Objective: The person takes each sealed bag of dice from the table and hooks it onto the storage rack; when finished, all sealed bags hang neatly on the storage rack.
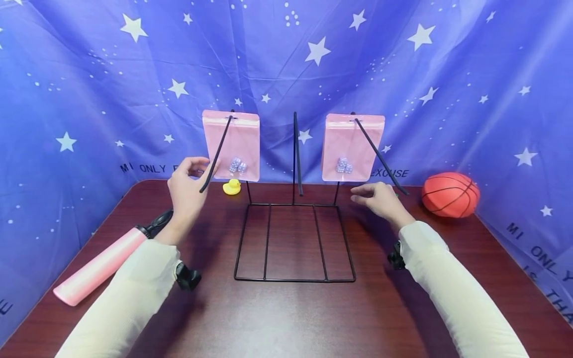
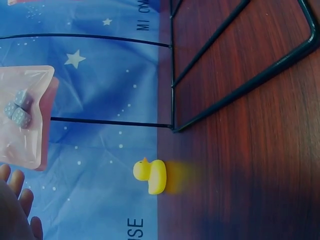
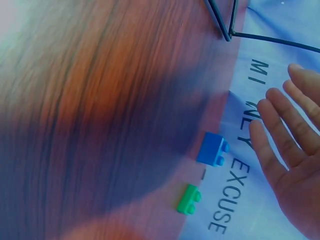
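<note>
A black wire rack holds two pink zip bags on its prongs. The left pink bag and the right pink bag each show several spotted dice at the bottom. Beside the left bag's lower left edge is my left hand, fingers loosely bent and holding nothing; whether they touch the bag I cannot tell. In the left wrist view its fingertips lie near that bag. Below the right bag, apart from it, my right hand has relaxed fingers with nothing between them.
Behind the rack sits a yellow rubber duck. A pink cylinder with a black nozzle lies at left, and an orange-red basketball at right. A blue block and a green block stand by the starry curtain.
</note>
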The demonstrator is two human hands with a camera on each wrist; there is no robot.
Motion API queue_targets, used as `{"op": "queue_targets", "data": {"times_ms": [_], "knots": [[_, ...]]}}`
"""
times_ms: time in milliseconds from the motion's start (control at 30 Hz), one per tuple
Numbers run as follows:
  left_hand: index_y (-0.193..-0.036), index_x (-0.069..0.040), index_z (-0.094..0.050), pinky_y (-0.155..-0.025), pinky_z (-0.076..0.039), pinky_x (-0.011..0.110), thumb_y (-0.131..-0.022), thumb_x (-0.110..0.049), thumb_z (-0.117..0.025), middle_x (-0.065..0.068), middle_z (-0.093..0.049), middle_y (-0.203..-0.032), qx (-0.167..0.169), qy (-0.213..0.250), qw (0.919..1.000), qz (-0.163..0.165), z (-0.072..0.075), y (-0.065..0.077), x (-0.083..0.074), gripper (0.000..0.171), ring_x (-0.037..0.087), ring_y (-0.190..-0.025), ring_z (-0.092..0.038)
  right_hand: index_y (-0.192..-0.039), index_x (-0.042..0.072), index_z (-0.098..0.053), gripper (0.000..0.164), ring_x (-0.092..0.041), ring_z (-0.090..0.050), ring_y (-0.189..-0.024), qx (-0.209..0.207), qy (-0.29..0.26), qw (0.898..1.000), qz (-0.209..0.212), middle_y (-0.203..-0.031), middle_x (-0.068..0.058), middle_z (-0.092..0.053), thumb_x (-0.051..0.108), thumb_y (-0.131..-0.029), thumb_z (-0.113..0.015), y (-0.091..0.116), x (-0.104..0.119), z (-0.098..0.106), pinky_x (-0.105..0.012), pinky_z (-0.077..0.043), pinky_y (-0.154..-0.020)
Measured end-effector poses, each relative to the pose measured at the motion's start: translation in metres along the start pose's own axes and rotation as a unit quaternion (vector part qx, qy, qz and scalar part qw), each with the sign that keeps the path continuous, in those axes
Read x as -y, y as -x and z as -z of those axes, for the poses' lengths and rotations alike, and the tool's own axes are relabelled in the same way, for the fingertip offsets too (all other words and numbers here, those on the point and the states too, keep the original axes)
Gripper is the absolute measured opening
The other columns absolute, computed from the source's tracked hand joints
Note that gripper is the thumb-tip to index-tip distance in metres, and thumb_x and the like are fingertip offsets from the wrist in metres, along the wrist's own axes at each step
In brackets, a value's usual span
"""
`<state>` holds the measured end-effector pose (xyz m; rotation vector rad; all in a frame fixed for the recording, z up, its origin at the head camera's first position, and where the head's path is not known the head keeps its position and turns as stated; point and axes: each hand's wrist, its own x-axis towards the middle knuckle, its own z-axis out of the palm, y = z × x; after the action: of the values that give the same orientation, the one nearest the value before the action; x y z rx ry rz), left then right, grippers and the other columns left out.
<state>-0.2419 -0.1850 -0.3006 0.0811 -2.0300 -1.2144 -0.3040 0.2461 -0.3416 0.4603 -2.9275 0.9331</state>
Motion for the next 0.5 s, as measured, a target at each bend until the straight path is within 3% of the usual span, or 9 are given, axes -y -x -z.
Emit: {"op": "queue_targets", "data": {"times_ms": [167,367,500], "knots": [[-0.109,-0.003,-0.073,-0.080,-0.040,0.021,-0.092,-0.034,-0.077,0.015,-0.074,-0.094,0.028,-0.026,0.9992,0.012,0.009,0.001,0.002,0.035,0.007,-0.079,-0.057,-0.123,-0.002,-0.071,0.033,-0.044,-0.054,-0.128,-0.001,0.047,0.999,0.027,-0.126,-0.025,-0.067,0.020,-0.098,-0.068,0.008,0.004,0.010,-0.059,-0.042,-0.105],[-0.112,-0.005,-0.072,-0.075,-0.040,0.020,-0.092,-0.038,-0.075,0.013,-0.075,-0.101,0.069,-0.059,0.9956,0.025,0.018,0.005,0.006,0.039,0.014,-0.083,-0.060,-0.126,0.002,-0.070,0.037,-0.046,-0.054,-0.127,0.009,0.102,0.995,0.005,-0.131,-0.025,-0.064,0.027,-0.099,-0.067,0.023,0.010,0.025,-0.065,-0.040,-0.103],[-0.114,-0.005,-0.071,-0.080,-0.042,0.028,-0.092,-0.043,-0.074,0.015,-0.073,-0.103,0.102,-0.079,0.9914,0.024,0.023,0.010,0.007,0.044,0.024,-0.092,-0.063,-0.125,0.004,-0.072,0.036,-0.047,-0.058,-0.121,-0.001,0.124,0.992,0.002,-0.130,-0.024,-0.065,0.028,-0.098,-0.068,0.032,0.014,0.031,-0.064,-0.042,-0.100]]}}
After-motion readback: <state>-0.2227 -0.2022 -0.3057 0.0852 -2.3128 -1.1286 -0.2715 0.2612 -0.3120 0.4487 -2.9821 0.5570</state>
